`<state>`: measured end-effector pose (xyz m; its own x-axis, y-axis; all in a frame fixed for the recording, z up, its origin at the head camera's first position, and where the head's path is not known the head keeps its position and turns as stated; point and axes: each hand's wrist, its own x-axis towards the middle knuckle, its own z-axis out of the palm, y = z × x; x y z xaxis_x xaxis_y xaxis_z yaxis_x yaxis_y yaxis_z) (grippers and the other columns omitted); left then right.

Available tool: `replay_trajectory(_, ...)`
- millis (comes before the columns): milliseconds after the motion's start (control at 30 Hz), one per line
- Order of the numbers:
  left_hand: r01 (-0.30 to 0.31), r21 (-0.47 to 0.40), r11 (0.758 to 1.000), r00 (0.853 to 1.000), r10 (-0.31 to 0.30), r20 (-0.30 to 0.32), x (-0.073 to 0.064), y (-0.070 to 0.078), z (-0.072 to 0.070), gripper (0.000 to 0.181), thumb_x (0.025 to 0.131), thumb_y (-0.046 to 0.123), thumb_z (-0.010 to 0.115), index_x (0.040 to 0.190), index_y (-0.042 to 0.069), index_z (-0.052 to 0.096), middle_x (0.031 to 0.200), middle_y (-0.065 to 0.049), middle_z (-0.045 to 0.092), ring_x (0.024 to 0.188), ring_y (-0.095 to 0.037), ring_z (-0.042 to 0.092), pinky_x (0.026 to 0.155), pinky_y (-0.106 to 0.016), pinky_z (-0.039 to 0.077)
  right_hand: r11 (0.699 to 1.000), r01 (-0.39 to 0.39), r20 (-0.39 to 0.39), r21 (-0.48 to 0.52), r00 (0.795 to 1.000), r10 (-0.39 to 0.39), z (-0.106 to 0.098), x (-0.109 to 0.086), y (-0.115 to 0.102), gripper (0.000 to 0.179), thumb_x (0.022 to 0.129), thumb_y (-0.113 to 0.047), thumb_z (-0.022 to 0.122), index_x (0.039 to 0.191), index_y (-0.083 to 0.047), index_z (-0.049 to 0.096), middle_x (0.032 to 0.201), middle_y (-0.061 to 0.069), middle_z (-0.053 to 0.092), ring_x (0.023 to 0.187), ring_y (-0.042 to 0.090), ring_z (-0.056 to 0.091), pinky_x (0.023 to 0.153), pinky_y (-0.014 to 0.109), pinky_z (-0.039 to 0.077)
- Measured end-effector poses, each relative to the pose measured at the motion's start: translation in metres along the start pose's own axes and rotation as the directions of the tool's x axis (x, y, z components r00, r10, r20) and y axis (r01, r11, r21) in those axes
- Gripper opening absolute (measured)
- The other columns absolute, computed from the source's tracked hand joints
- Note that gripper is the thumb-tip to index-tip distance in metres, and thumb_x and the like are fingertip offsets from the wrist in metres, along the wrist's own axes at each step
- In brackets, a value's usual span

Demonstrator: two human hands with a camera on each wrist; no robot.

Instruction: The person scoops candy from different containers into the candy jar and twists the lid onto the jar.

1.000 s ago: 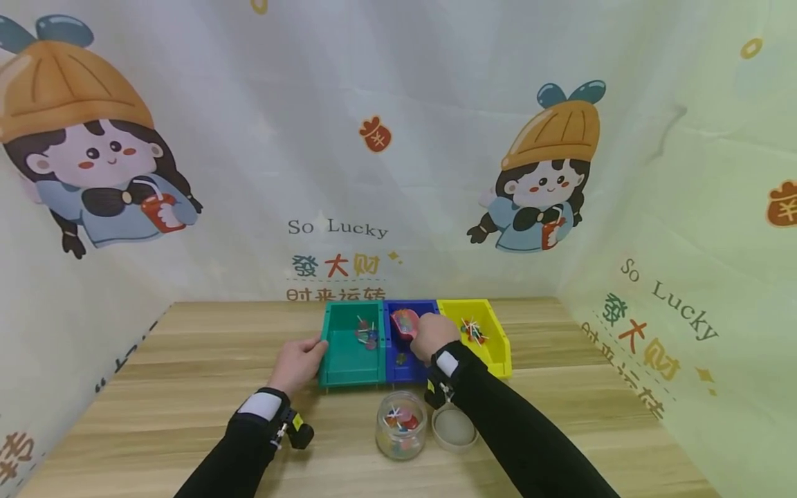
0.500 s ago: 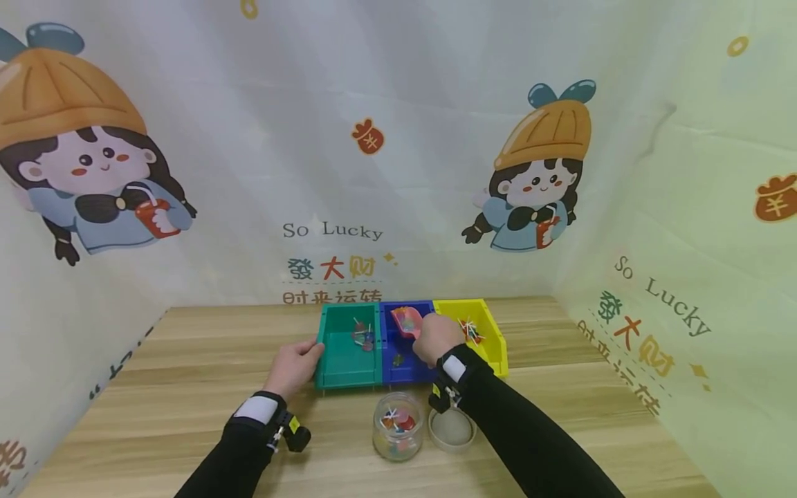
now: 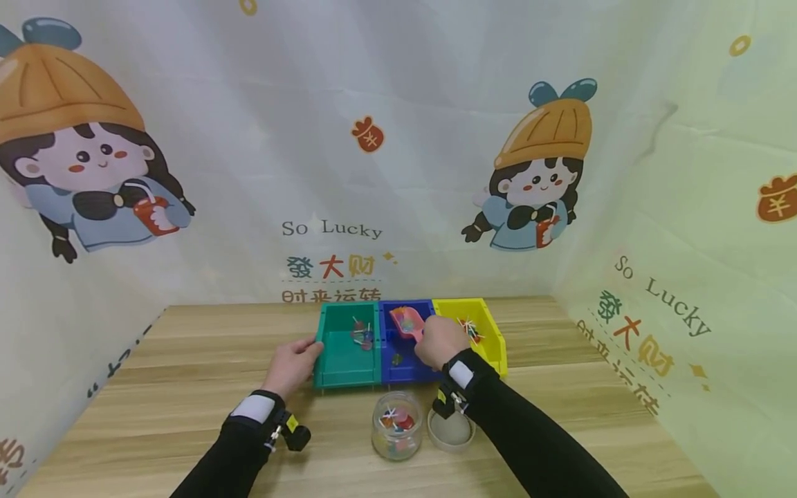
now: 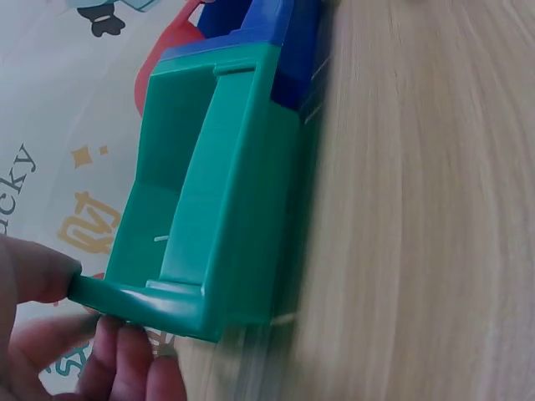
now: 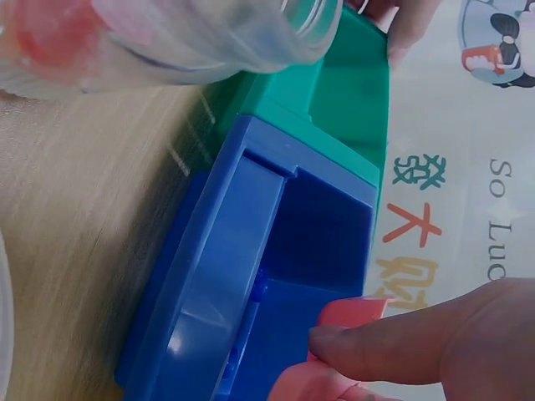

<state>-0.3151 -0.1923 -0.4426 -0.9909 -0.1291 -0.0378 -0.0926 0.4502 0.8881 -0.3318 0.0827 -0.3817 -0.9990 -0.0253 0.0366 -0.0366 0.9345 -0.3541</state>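
Observation:
My right hand [image 3: 441, 340] grips a pink scoop [image 5: 355, 313] by its handle, thumb along the top. The scoop's head, with colourful pieces in it, is over the back of the blue bin [image 3: 407, 373]. A small greenish piece [image 3: 396, 359] lies lower in that bin. My left hand [image 3: 292, 365] pinches the left wall of the green bin [image 3: 339, 353], thumb inside and fingers outside, as the left wrist view shows. Several lollipops [image 3: 363, 335] lie in the green bin. More lollipops [image 3: 471, 330] are in the yellow bin [image 3: 497, 346], which my right hand partly covers.
The three bins stand side by side on the wooden table [image 3: 205, 387]. In front of them is a clear jar [image 3: 397, 453] holding lollipops, mouth up. A round pale lid [image 3: 450, 430] lies to its right under my right forearm. A printed curtain [image 3: 423, 187] hangs behind.
My right hand has moved slightly right, and more of the scoop and its handle shows. My left hand stays on the green bin. The head view has shifted a little.

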Motion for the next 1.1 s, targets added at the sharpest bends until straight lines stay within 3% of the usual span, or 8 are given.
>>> replay_trajectory(133,0.013,0.021,1.0,0.999,-0.012,-0.048,0.002,0.0,0.0,0.06,0.113,0.034,0.057,0.16,-0.002,0.051,0.142,-0.031,0.06,0.12,-0.04,0.06,0.096,-0.047,0.054,1.0,0.006,-0.027,-0.02,1.0,-0.007,-0.005,-0.004,0.004,0.017,0.094,-0.018,0.08,0.091,-0.002,0.072,0.078,0.009,0.067,0.067,0.026,0.061,0.059,0.033,0.051)
replay_trajectory(400,-0.023,-0.028,0.999,0.993,0.019,-0.116,-0.004,0.005,-0.001,0.057,0.111,0.039,0.063,0.155,0.003,0.06,0.132,-0.023,0.064,0.116,-0.035,0.058,0.088,-0.036,0.048,1.0,0.001,-0.029,-0.002,1.0,-0.001,-0.015,-0.007,0.016,0.017,0.097,-0.021,0.077,0.09,-0.005,0.074,0.074,0.006,0.064,0.066,0.024,0.059,0.057,0.031,0.042)
replay_trajectory(533,-0.068,-0.058,0.996,0.991,0.06,-0.122,-0.01,0.008,-0.001,0.056,0.111,0.041,0.064,0.153,0.006,0.062,0.13,-0.02,0.066,0.114,-0.03,0.059,0.085,-0.03,0.047,0.999,0.013,-0.028,0.041,1.0,-0.012,-0.022,-0.012,0.019,0.017,0.1,-0.021,0.075,0.1,-0.004,0.077,0.077,0.007,0.065,0.069,0.024,0.059,0.058,0.029,0.04)
replay_trajectory(700,-0.133,-0.108,0.985,0.987,0.122,-0.103,-0.023,0.015,-0.001,0.055,0.111,0.041,0.066,0.152,0.004,0.063,0.13,-0.02,0.067,0.108,-0.025,0.063,0.079,-0.024,0.054,0.997,0.025,-0.036,0.075,0.999,-0.022,-0.029,-0.018,0.023,0.025,0.102,-0.023,0.077,0.116,-0.002,0.078,0.086,0.008,0.069,0.072,0.024,0.061,0.061,0.028,0.043)
replay_trajectory(900,-0.157,-0.152,0.976,0.987,0.148,-0.071,-0.032,0.019,-0.001,0.051,0.111,0.039,0.067,0.15,0.007,0.065,0.128,-0.018,0.069,0.1,-0.02,0.068,0.075,-0.022,0.061,0.992,0.068,-0.082,0.103,0.995,-0.06,-0.036,-0.025,0.028,0.025,0.101,-0.023,0.08,0.114,-0.002,0.08,0.085,0.007,0.07,0.069,0.022,0.06,0.056,0.026,0.04)
replay_trajectory(1100,-0.188,-0.187,0.964,0.982,0.187,-0.023,-0.044,0.019,0.001,0.05,0.111,0.037,0.067,0.15,0.006,0.065,0.134,-0.019,0.068,0.114,-0.03,0.074,0.082,-0.025,0.065,0.986,0.09,-0.105,0.138,0.992,-0.075,-0.041,-0.035,0.033,0.024,0.101,-0.023,0.08,0.113,-0.002,0.08,0.086,0.007,0.071,0.068,0.022,0.059,0.054,0.026,0.042)
